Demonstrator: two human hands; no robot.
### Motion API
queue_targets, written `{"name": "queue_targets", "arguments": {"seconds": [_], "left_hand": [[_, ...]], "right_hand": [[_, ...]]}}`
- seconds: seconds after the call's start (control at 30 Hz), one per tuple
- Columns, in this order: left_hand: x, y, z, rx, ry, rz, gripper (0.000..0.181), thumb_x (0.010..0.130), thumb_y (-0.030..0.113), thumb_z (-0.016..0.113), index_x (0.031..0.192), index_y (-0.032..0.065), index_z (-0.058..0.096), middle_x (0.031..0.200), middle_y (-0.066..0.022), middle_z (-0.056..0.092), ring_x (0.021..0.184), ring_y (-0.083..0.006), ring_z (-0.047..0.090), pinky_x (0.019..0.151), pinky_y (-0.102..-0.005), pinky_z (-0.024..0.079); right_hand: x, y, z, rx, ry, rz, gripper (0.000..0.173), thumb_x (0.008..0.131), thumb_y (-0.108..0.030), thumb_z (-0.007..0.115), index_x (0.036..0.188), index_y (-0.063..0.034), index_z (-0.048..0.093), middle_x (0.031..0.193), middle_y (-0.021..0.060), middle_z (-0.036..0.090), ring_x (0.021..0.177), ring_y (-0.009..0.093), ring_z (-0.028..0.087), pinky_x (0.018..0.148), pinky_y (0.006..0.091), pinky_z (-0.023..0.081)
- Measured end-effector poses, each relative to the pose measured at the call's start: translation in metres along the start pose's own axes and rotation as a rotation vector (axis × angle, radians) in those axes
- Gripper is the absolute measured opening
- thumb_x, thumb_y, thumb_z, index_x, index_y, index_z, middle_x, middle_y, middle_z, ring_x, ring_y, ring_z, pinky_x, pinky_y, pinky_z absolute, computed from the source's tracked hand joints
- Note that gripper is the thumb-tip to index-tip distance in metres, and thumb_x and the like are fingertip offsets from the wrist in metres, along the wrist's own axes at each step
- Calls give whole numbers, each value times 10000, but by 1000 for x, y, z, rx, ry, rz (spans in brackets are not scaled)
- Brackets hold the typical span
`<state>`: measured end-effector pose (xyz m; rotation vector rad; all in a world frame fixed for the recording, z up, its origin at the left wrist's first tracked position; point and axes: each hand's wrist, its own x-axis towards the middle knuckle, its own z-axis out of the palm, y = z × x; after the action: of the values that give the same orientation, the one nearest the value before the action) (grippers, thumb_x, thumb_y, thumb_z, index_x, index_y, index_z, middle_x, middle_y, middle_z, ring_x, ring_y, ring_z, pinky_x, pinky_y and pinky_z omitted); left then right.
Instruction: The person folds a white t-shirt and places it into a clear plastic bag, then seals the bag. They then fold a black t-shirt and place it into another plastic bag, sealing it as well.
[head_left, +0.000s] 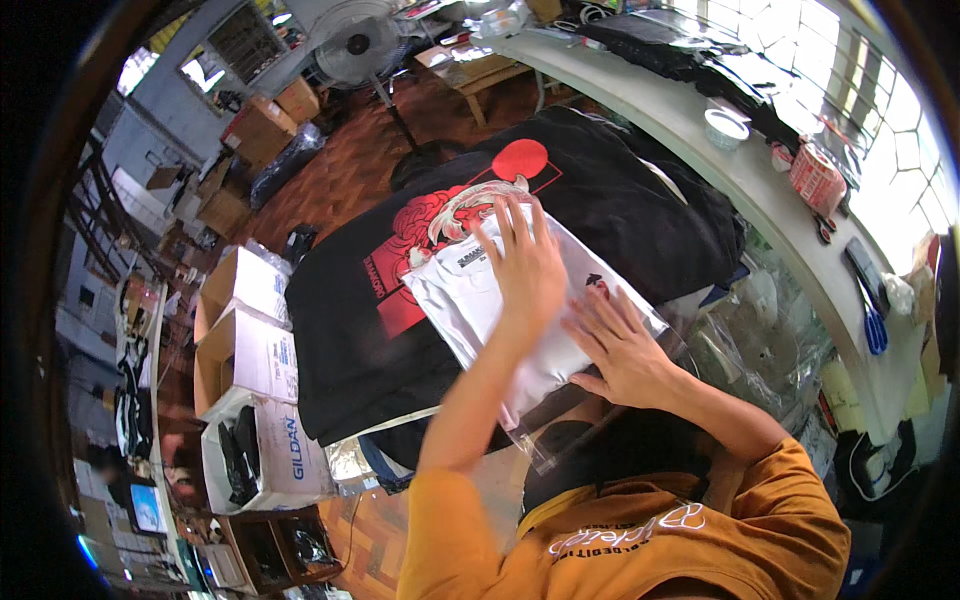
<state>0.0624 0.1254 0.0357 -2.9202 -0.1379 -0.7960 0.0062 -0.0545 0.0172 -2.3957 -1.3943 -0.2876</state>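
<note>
A folded white T-shirt (457, 289) lies in a clear plastic bag (541, 452), neck end away from me, with the bag's loose end hanging towards my body. Its neck bears dark writing, and a small black and red print shows at its right. My left hand (525, 274) rests spread on the upper part of the shirt. Lower and to the right, my right hand (619, 345) lies flat on the bagged shirt, fingers apart. Underneath is a broad pile topped by a black T-shirt (360, 375) with a red and cream fish print (480, 206).
Open cardboard boxes (259, 367) stand at the left. A long pale counter (787, 217) along the right holds blue-handled scissors (875, 331), a tape roll (816, 180) and a plastic tub (726, 129). Beyond the pile stands a pedestal fan (358, 45). Clear plastic bags (750, 345) lie at right.
</note>
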Motion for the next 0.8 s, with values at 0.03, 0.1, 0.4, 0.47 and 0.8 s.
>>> {"name": "queue_targets", "arguments": {"seconds": [0.03,0.1,0.4,0.47,0.8], "left_hand": [[-29,0,-25,-73,-40,-40,576,911,365,460,1388,62,344,1425,-225,314,1366,-363,210,1065,-626,36],[-84,-15,-38,-149,-160,-230,594,922,414,417,1400,68,346,1455,-247,238,1388,-351,149,1074,-604,29],[-168,-49,-43,-857,383,-878,591,862,116,607,1352,-4,299,1310,-228,333,1179,-339,370,962,-430,349],[-187,-23,-56,-1009,382,-865,647,834,136,653,1357,13,293,1283,-192,338,1150,-301,381,929,-410,378],[-214,-14,-82,-691,250,-577,406,866,-7,557,1266,58,523,1290,-278,465,1113,-378,543,726,-337,537]], "right_hand": [[0,-1,-2,-7,14,39,762,772,-449,639,1333,-1,385,1409,227,324,1347,398,233,1122,478,155],[-3,2,1,15,-16,97,819,767,-490,627,1339,29,357,1420,266,271,1353,421,192,1127,480,128],[-3,-26,24,14,9,25,815,755,-390,672,1377,-10,307,1444,193,268,1368,355,196,1120,530,105],[-4,-32,29,41,41,-20,739,755,-324,664,1360,-33,354,1442,173,290,1368,302,231,1114,550,106],[32,-61,35,-19,44,-106,728,690,-223,691,1321,-16,394,1376,177,396,1344,328,286,1096,550,180]]}}
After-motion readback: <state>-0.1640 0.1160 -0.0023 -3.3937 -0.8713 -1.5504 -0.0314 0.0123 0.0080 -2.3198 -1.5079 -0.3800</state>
